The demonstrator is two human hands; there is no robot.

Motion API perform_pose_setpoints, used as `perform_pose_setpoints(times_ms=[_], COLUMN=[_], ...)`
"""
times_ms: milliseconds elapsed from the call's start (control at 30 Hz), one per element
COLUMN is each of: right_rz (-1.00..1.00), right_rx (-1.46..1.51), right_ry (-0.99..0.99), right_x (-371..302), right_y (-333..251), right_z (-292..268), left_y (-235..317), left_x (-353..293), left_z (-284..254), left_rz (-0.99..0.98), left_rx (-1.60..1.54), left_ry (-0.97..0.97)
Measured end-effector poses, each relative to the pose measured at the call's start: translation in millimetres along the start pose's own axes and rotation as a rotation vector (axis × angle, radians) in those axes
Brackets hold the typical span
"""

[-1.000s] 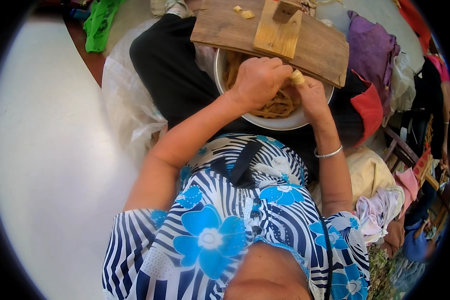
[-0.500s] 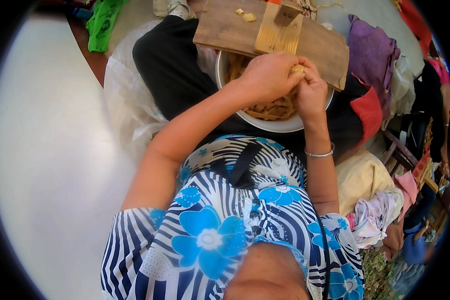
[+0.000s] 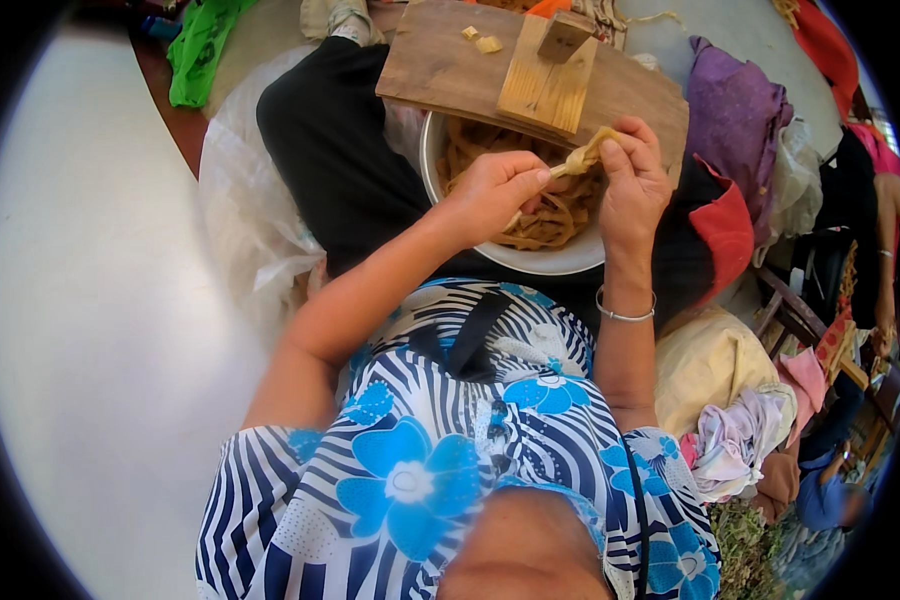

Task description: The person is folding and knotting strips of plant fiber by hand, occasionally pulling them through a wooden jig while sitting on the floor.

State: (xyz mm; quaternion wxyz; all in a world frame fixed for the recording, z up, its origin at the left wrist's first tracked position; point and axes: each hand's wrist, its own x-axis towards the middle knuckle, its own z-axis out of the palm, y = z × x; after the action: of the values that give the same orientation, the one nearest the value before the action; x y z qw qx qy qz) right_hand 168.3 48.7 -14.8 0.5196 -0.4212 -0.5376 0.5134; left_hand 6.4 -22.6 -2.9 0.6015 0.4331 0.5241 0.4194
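Note:
Between my hands, over a metal bowl [image 3: 555,264], stretches a tan strip [image 3: 577,160] with a knot-like bulge in it. My left hand [image 3: 497,193] is closed on its thin left end. Finger and thumb of my right hand [image 3: 632,185] pinch the wider end on the other side. What the strip is made of I cannot tell. Beneath it, the bowl holds a tangle of brownish strips [image 3: 550,225]. A wooden board [image 3: 450,55] lies across the bowl's far side, with a paler wooden piece [image 3: 548,85] and an upright block [image 3: 566,36] on it.
Small yellowish pieces [image 3: 488,45] lie on the board's left part. A clear plastic sheet [image 3: 245,190] spreads left of my leg, near a green bag [image 3: 202,50]. Purple cloth [image 3: 735,120] and a cream bundle [image 3: 715,360] are on the right, with another person's arm [image 3: 886,250] beyond.
My hands were together at the board's near edge; now they are apart, the left drawn down and left, the right slightly right. The knotted strip now shows stretched between them.

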Motion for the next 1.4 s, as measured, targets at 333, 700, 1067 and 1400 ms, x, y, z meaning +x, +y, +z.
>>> perform_pose_setpoints(times_ms=[333, 700, 1067, 1400], right_rz=[0.278, 0.42, 0.267, -0.219], right_rx=[-0.098, -0.148, -0.249, -0.78], right_ry=[-0.43, -0.603, -0.347, -0.289], right_x=[29.8, 50.2, 62.5, 51.4], right_y=[-38.9, -37.3, -5.2, 7.8], right_z=[-26.6, -23.9, 4.2, 10.2], left_y=[32.7, 41.7, 32.2, 12.0], left_x=[13.7, 35.3, 80.7, 84.6], left_z=[-18.0, -48.0, -73.8, -67.2], left_rz=[0.846, 0.157, 0.118, 0.225], left_rx=[1.038, 0.32, 0.252, 0.764], left_ry=[0.243, -0.067, 0.004, 0.365])
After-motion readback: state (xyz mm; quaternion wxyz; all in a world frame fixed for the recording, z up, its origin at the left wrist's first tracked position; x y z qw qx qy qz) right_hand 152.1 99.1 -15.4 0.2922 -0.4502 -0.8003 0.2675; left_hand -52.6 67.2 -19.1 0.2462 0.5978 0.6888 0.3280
